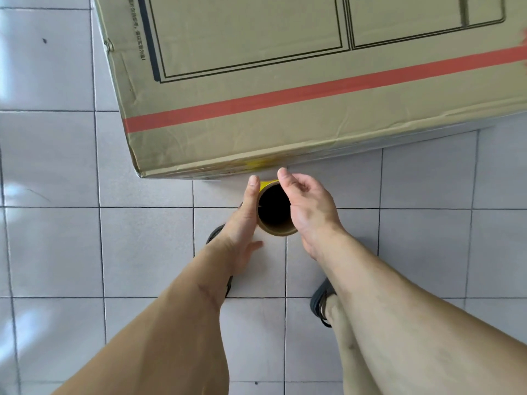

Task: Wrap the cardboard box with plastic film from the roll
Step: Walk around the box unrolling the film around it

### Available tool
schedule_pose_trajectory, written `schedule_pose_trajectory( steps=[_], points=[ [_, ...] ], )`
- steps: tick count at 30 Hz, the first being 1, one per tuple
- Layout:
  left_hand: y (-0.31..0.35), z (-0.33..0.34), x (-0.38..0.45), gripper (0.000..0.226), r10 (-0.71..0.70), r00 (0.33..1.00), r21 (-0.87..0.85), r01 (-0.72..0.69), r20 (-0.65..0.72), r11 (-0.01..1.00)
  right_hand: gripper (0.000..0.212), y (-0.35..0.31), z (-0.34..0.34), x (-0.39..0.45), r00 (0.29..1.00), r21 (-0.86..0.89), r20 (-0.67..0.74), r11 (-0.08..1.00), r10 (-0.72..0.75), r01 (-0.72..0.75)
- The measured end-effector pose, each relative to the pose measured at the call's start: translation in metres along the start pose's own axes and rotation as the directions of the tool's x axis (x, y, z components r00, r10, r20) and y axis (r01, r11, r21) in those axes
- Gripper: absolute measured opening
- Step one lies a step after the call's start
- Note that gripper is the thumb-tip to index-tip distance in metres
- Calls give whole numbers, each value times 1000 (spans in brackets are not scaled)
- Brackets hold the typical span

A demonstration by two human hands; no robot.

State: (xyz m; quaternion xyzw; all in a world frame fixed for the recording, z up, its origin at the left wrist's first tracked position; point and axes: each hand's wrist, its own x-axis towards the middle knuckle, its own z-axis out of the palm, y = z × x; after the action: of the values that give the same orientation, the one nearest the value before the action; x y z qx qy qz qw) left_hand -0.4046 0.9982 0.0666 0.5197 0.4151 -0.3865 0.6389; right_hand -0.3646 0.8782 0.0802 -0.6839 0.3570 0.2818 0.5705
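Floor: pale grey square tiles (142, 252) with dark grout lines, seen from above by a person looking down at their own arms.
Cardboard box: a large brown cardboard box (285, 115) fills the upper part of the view, standing on the tiles. It carries black printed outlines, a line of small printed text near its left edge, and a strip of red tape (313, 86) running across it at a slant. Creases show near its lower edge.
Roll: the roll (275, 208) is held upright just below the box's near edge, so its brown cardboard core and dark hollow centre face the camera. A yellow rim shows at its far side.
Film: I cannot tell whether any film is pulled out from the roll.
Left hand: the left hand (243, 220) lies flat against the roll's left side, fingers straight, thumb spread below.
Right hand: the right hand (306, 206) cups the roll's right side, fingers loosely curled around it.
Feet: dark sandals, the left sandal (215, 232) and the right sandal (320, 306), show partly behind the forearms.
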Motion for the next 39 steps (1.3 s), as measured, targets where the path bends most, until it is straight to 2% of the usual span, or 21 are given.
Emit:
schedule_pose_trajectory(
  steps=[2, 5, 8, 12, 13, 15, 17, 20, 22, 25, 27, 29, 32, 36, 39],
  points=[
    [2, 2, 5, 150, 69, 993, 44, -65, -99, 997, 43, -1, -6, 2, 999, 20, 24, 999, 26, -27],
    [5, 3, 8, 143, 80, 997, -19, -80, -8, 997, 49, 1, -10, 4, 996, 15, 56, 997, 76, -77],
    [4, 7, 14, 140, 39, 998, -70, -36, 43, 997, 43, 7, -13, 6, 999, -18, 33, 999, 29, -28],
    [14, 19, 5, 103, 20, 994, 5, -20, 109, 1000, 43, 2, -25, 8, 1000, -34, 11, 999, -25, 26],
    [16, 22, 4, 99, 13, 994, 44, -18, 111, 999, 43, 1, -28, 9, 1000, -21, 15, 999, -25, 26],
    [20, 27, 6, 102, 25, 998, 81, -30, 64, 996, 43, 0, -31, 11, 1000, 5, 20, 1000, -8, 8],
    [23, 31, 12, 106, 57, 998, 25, -57, 5, 998, 45, -2, -32, 10, 999, 15, 35, 1000, 22, -22],
    [23, 38, 22, 123, 56, 998, -117, -52, 30, 992, 42, -2, -36, 14, 1000, 12, 22, 1000, 11, -12],
    [23, 42, 22, 129, 68, 996, -142, -59, 56, 988, 37, -6, -40, 17, 1000, -14, -1, 1000, -28, 28],
    [24, 43, 16, 109, 20, 992, -42, -14, 124, 999, 39, -14, -48, 22, 999, -10, -8, 999, -46, 46],
    [27, 44, 13, 115, -2, 990, 59, -6, 142, 998, 45, -15, -53, 22, 1000, 4, 11, 1000, 0, 0],
    [30, 47, 15, 123, 36, 996, 43, -40, 76, 998, 50, -11, -56, 20, 993, 43, 41, 993, 109, -110],
    [31, 59, 20, 110, 57, 998, -27, -56, 24, 998, 50, -5, -58, 17, 989, 120, 49, 982, 139, -144],
    [20, 68, 19, 102, 34, 997, -70, -29, 70, 997, 39, -6, -68, 20, 998, 17, 24, 998, 55, -55],
    [14, 72, 17, 83, 26, 994, -130, -12, 104, 991, 43, -8, -72, 26, 1000, -43, 6, 999, -3, 3]
  ],
)
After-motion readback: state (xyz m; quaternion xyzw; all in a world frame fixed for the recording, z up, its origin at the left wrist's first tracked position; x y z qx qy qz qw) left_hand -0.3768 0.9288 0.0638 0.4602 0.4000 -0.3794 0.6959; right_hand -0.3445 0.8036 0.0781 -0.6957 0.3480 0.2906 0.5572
